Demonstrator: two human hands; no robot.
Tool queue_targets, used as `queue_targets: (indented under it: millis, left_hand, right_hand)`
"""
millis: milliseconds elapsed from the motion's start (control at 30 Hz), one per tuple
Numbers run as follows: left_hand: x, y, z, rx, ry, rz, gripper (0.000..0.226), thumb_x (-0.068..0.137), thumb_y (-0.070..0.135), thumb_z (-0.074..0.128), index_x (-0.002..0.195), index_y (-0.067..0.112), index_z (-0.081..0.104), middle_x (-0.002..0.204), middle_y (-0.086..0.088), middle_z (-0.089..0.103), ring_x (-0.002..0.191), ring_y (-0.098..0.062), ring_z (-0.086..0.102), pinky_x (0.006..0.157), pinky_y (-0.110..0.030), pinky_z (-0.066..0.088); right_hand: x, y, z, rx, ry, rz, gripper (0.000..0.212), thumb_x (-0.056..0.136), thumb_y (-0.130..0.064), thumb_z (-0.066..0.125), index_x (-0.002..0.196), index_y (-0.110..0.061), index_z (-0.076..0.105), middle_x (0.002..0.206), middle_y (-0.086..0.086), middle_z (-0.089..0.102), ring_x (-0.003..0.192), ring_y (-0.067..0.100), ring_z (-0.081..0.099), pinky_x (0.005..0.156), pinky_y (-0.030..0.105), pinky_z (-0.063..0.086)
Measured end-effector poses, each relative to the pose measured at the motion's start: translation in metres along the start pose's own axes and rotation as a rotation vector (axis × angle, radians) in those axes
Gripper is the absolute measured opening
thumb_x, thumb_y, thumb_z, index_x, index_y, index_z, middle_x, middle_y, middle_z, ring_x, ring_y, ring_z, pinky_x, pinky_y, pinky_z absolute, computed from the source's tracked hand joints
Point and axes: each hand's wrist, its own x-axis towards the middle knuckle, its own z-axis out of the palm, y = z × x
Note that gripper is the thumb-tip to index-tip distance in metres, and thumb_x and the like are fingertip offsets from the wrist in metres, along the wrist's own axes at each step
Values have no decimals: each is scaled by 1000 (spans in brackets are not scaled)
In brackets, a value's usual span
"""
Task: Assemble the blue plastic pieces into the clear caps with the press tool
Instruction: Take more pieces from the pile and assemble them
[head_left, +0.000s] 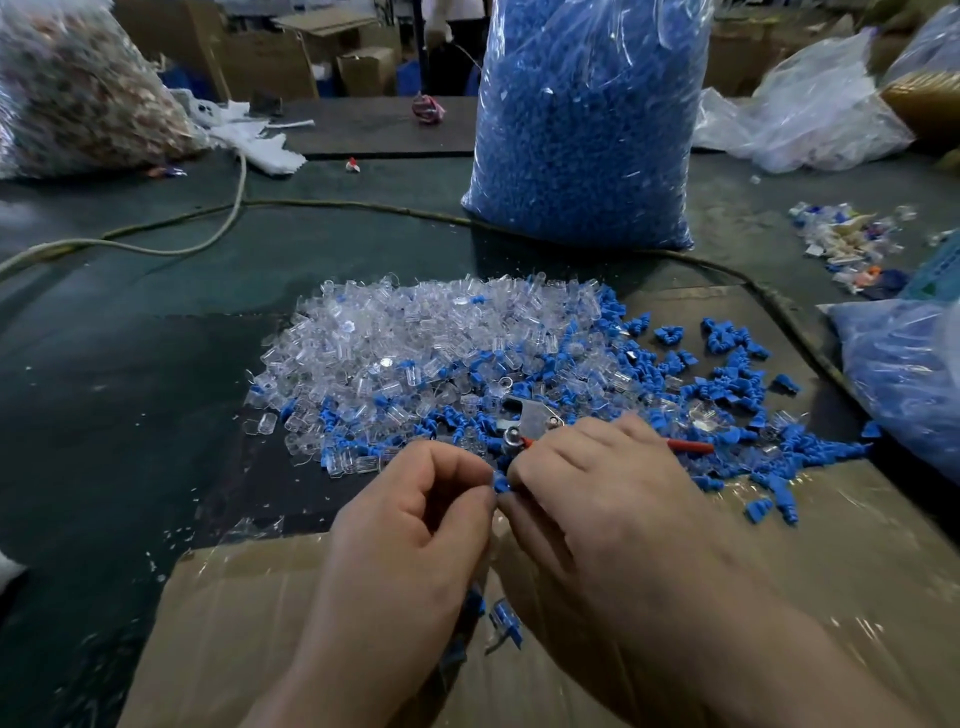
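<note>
**Cardboard-covered bench (805, 571): one blue piece (501, 484) in hand**

Item: small, ribbed, light, stiff plastic; likely slippery, best pinched by its sides. Position: between both hands, above the bench. Pinched by left hand (415, 514); right hand (597, 483) touches it and grips the press tool (527, 422). Behind: clear caps (415, 338), heaped.

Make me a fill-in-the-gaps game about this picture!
The press tool has a ____ handle.
The left hand pinches a blue piece beside the right hand, over brown ____.
The tall bag behind the clear caps holds pieces coloured ____.
Missing words: red, cardboard, blue.
</note>
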Motion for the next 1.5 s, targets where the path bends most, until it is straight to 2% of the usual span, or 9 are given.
queue_targets:
  millis: [100,367,567,767,900,1067,1267,1367,1500]
  left_hand:
    - [-1,7,-3,-17,1,59,4,89,41,70,87,43,67,68,10,69,56,-9,64,50,-18,51]
    - [6,6,-17,-36,-166,10,49,87,71,47,72,26,56,54,14,48,50,1,42,48,-16,37]
    - [5,10,-24,-27,-300,284,17,90,48,55,88,33,63,76,7,61,66,-13,58,57,-25,47]
    - [13,2,-40,466,-282,192,27,72,61,43,78,39,58,77,22,63,67,-3,59,53,-19,46]
    - [10,-3,-36,664,-347,223,39,66,65,30,82,38,54,75,18,58,72,-2,55,63,-25,48]
    - [8,2,-33,611,-479,199,37,68,60,36,89,37,56,83,19,61,77,-4,58,66,-30,50]
    - [15,-7,-27,687,-185,106,43,80,64,41,121,53,46,95,28,52,83,5,53,72,-19,41]
    - [19,-10,-18,852,-181,145,58,88,63,35,144,50,36,110,22,48,102,-2,51,78,-19,34]
    - [22,-10,-11,857,-180,180,31,89,52,48,113,40,63,96,16,56,94,-9,56,74,-22,32]
  right_hand:
    - [-2,0,-1,27,-27,0,32,97,-37,36,83,-20,60,78,-4,57,74,20,51,72,41,44]
    - [0,-10,0,193,38,-62,31,97,-31,42,78,-16,62,76,-2,57,72,18,49,68,36,42]
    - [0,-11,-16,1286,-394,594,29,81,-28,51,53,-20,51,51,-2,46,48,11,42,45,24,37]
    - [-4,-9,2,279,-309,192,26,92,-52,39,83,-31,50,75,-13,57,68,0,52,66,30,49]
    - [-7,-12,7,210,-317,55,28,90,-57,31,104,-37,45,95,-14,59,84,13,58,73,37,50]
    - [-7,-10,6,233,-382,-7,25,87,-50,31,95,-33,46,95,-12,57,85,13,55,67,34,43]
    - [-1,0,18,67,-211,139,29,92,-60,33,111,-39,38,94,-14,56,78,13,55,62,33,47]
    - [5,-2,28,-67,-202,132,36,93,-61,30,119,-38,37,85,-9,46,67,20,47,48,30,33]
    - [10,-4,34,-131,-238,143,28,96,-54,31,112,-35,44,78,-6,34,61,19,32,43,29,14]
